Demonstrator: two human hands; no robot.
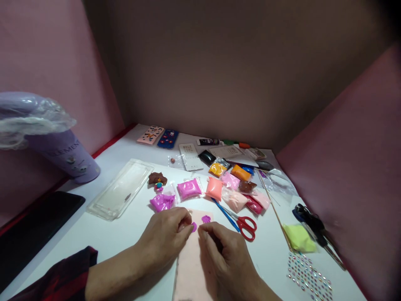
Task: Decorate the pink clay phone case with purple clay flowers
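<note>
Both my hands rest over a pale pink phone case (191, 267) lying on the white table (125, 234). My left hand (166, 236) is curled, fingertips pinching a small magenta clay piece (194, 227). My right hand (224, 251) is curled too, its fingertips meeting the left hand's at that piece. A small purple clay flower (206, 218) sits on the case's top end, just beyond my fingers.
Several clay packets (189, 188) lie behind the case, with red-handled scissors (246, 225) to the right. A clear plastic tray (120, 194), a purple tumbler (67, 156), a black tablet (34, 228), a rhinestone sheet (308, 278), yellow-green clay (299, 238) and wooden sticks (272, 205) surround them.
</note>
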